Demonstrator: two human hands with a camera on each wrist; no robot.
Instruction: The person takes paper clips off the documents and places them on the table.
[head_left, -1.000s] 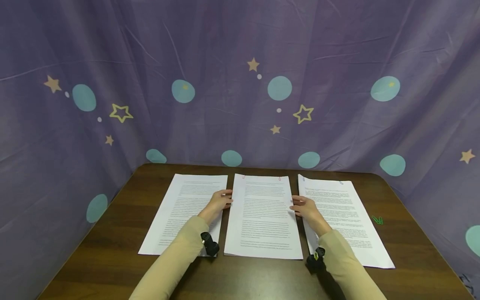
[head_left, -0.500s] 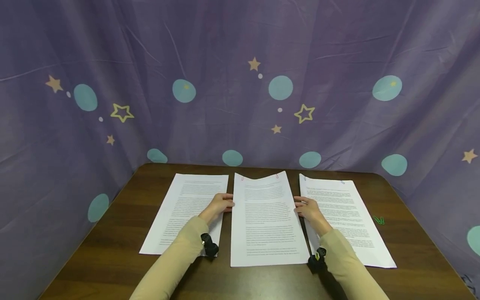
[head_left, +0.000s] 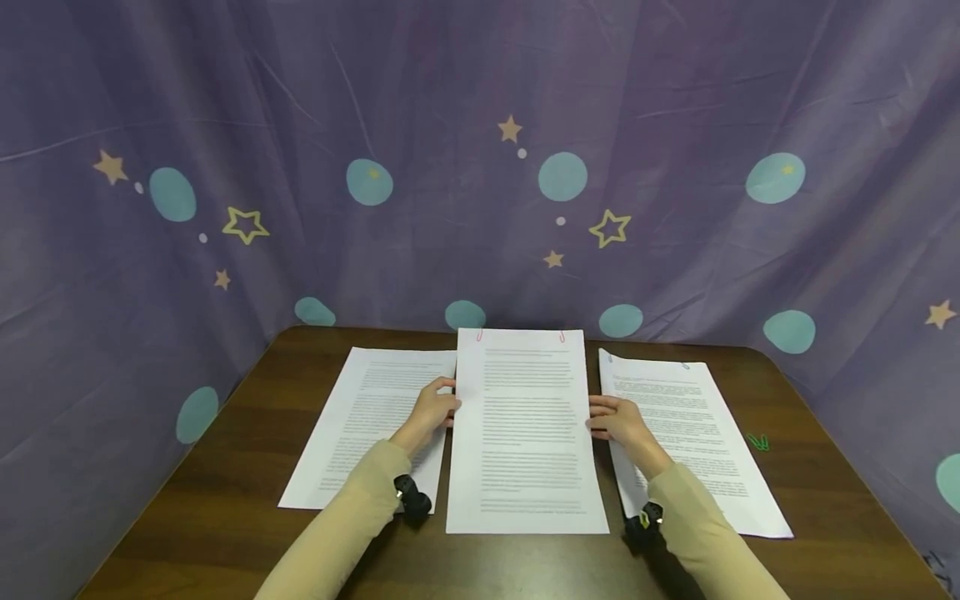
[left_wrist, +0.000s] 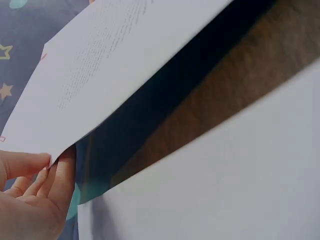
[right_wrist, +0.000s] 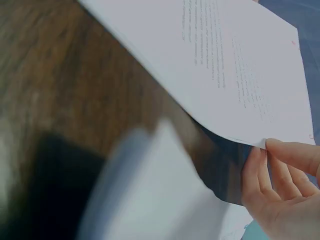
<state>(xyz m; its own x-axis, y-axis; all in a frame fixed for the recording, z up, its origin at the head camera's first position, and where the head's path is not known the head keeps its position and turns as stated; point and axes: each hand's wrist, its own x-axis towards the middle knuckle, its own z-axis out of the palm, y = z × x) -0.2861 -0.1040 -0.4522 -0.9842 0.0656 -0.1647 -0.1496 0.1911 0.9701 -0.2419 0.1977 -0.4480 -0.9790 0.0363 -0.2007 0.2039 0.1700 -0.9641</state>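
Printed paper sheets point(head_left: 528, 433), with a red paper clip point(head_left: 562, 337) near each top corner, are held by both hands at the middle of the table. My left hand point(head_left: 431, 414) pinches their left edge between thumb and fingers. On the opposite edge, my right hand point(head_left: 622, 427) has the same thumb-and-finger pinch. In the left wrist view, the sheets point(left_wrist: 100, 95) are raised off the wood, with a dark gap below. The right wrist view shows their edge point(right_wrist: 200, 117) bending slightly near the right thumb.
Another printed stack point(head_left: 352, 433) lies to the left, partly under my left forearm. To the right, a stack point(head_left: 675, 408) carries blue paper clips point(head_left: 686, 365). Green paper clips point(head_left: 758, 442) rest on the brown table point(head_left: 510, 567) beyond it. A patterned purple curtain point(head_left: 450, 108) hangs behind.
Both hands have lifted the middle sheets off the table. Half a second ago their top edge sagged; now it is straight and higher up. The side stacks have stayed in place.
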